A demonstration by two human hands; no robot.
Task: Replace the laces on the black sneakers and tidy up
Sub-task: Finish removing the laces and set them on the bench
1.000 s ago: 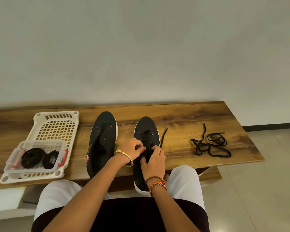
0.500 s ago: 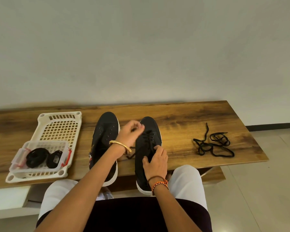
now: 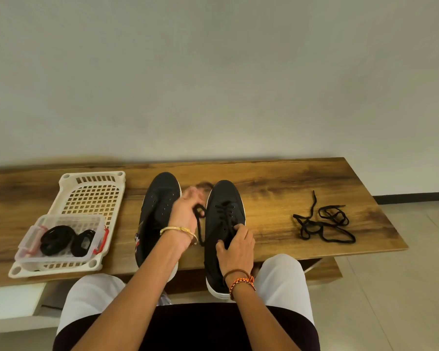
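Left hand [image 3: 185, 219]: we hold a black lace [image 3: 199, 224] pinched, pulled out to the left of the right sneaker; fingertips motion-blurred.
Right hand [image 3: 236, 245]: we grip the right sneaker [image 3: 223, 239] over its throat, fingers curled on the upper near the eyelets.
Right sneaker: on the wooden bench [image 3: 276, 188], heel overhanging the near edge, partly laced.
Left sneaker [image 3: 157, 211]: just beside it, unlaced, eyelets bare.
Loose lace [image 3: 322, 224]: tangled on the bench, well apart to the right.
White basket [image 3: 91, 178]: at left, holds a clear box [image 3: 33, 236] with two black lace coils [image 3: 66, 240].
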